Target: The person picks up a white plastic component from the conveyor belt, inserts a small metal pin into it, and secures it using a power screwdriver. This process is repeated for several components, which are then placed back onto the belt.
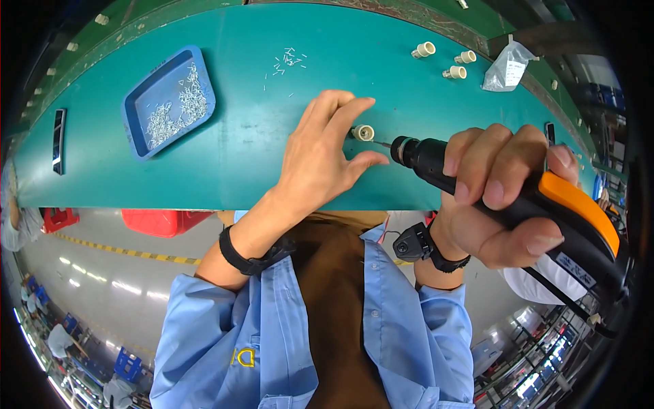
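My right hand (pixel 507 177) is wrapped round a black and orange electric screwdriver (pixel 429 158). Its thin bit points left, with the tip close to a small cream cylindrical part (pixel 364 133) on the green table (pixel 252 157). That part's round open end shows. My left hand (pixel 323 140) is beside it, thumb and fingers spread apart around it; I see no clear contact. Small pale screws or pins (pixel 289 61) lie loose beyond my left hand. Many more of these small metal pieces fill part of a blue tray (pixel 131 116) on the left.
Three similar cream parts (pixel 455 72) stand at the far right, near a clear plastic bag (pixel 507 67) with a white label. A dark phone-like object (pixel 59 142) lies at the left end. A red stool (pixel 160 221) is below the table's near edge.
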{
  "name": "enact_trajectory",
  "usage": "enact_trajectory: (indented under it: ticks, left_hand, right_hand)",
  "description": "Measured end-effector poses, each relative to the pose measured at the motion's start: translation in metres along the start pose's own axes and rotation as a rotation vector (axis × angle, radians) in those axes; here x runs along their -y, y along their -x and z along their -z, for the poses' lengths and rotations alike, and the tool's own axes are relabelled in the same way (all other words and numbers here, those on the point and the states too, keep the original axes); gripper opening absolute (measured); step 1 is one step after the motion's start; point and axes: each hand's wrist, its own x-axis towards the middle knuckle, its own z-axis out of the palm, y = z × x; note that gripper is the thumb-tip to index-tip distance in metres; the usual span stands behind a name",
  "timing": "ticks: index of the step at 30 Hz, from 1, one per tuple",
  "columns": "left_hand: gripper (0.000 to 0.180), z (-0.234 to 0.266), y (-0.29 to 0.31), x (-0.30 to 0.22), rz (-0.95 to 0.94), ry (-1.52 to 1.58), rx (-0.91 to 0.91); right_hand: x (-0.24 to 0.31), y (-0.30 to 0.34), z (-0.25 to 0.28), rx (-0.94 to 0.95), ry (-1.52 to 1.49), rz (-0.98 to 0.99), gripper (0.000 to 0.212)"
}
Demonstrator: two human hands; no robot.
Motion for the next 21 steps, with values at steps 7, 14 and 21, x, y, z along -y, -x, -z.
enact_trajectory:
  ticks: [7, 14, 21]
  left_hand:
    - [0.025, -0.02, 0.009, 0.029, -0.019, 0.053, 0.04]
    - [0.024, -0.02, 0.011, 0.031, -0.009, 0.05, 0.053]
    - [0.023, -0.018, 0.011, 0.03, 0.005, 0.05, 0.067]
  right_hand:
    - [-0.016, 0.006, 0.0, -0.048, 0.079, -0.053, 0.052]
    - [-0.018, 0.007, -0.008, -0.134, 0.173, -0.123, 0.052]
    - [-0.013, 0.007, -0.017, -0.288, 0.222, -0.22, 0.053]
